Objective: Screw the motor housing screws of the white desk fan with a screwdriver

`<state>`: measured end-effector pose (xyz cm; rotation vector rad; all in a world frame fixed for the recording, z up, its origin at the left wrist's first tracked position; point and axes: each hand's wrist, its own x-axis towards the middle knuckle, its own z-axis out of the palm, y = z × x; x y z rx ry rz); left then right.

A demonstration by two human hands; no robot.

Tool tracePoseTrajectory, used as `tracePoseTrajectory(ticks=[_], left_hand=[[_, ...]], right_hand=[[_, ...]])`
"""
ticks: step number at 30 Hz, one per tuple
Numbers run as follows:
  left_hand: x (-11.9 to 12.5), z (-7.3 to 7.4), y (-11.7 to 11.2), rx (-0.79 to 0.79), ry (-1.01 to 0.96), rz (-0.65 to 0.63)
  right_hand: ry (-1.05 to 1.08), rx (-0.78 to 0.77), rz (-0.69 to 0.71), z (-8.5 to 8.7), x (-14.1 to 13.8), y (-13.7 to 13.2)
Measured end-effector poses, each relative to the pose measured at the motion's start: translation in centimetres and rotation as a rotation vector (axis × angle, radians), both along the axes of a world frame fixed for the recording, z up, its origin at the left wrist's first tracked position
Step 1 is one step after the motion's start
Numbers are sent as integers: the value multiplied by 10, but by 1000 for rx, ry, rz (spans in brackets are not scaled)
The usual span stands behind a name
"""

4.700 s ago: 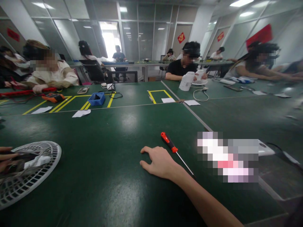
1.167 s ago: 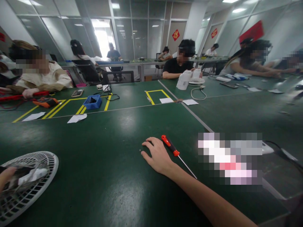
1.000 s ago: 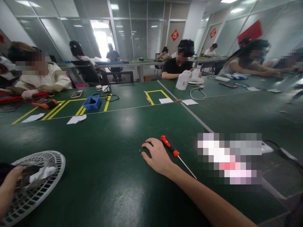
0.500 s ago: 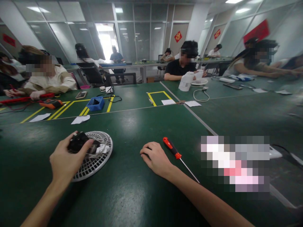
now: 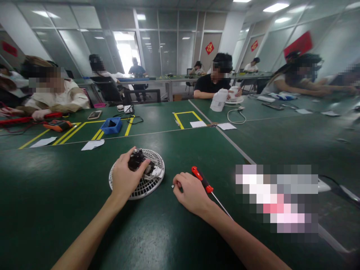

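Note:
My left hand (image 5: 124, 178) grips a black motor block (image 5: 136, 160) that sits on a round white fan grille (image 5: 149, 183) lying flat on the green table. A crumpled white piece lies on the grille beside the motor. My right hand (image 5: 191, 193) is curled on the table just right of the grille, its fingertips pinched on a tiny silver screw (image 5: 172, 186). A screwdriver with a red handle (image 5: 202, 180) lies right behind my right hand, its shaft pointing toward me.
A blurred white and pink item (image 5: 277, 198) lies to the right. Farther back are a blue tray (image 5: 111, 125), paper slips (image 5: 92, 144), yellow floor-tape marks on the table, and several seated people working at neighbouring tables.
My left hand has dragged the fan grille with the motor from the far left to the middle, close to my right hand. My right hand has curled and pinched a small screw.

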<state>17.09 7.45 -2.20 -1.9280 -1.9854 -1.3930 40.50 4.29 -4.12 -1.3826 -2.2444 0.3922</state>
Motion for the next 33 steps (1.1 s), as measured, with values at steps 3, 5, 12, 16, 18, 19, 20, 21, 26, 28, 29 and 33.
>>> tracePoseTrajectory(ticks=[3, 5, 12, 16, 18, 19, 20, 21, 26, 28, 29, 33], left_hand=[[11, -4, 1, 32, 4, -59], [18, -6, 0, 63, 6, -87], [41, -12, -3, 90, 18, -153], [45, -11, -2, 58, 25, -136], [45, -11, -4, 33, 40, -116], [44, -11, -6, 23, 50, -112], [43, -12, -8, 22, 67, -114], [41, -14, -12, 33, 92, -123], [20, -38, -37, 261, 365, -295], [11, -47, -46, 310, 413, -386], [9, -51, -49, 309, 415, -412], [10, -54, -49, 300, 450, -428]], right_hand=[[-7, -27, -30, 6, 6, 1], [-21, -62, -41, 9, 9, 1], [-40, -129, -51, 8, 8, -1], [-32, -129, -88, 3, 5, 0], [-29, -124, -99, 1, 5, 1], [-26, -122, -105, 0, 5, 1], [-23, -120, -109, 1, 6, 1], [-19, -119, -114, 2, 6, 1], [26, -114, -160, 16, 12, 0], [79, -110, -188, 21, 14, -2], [113, -95, -182, 23, 15, -3], [299, 115, -62, 23, 13, -12]])
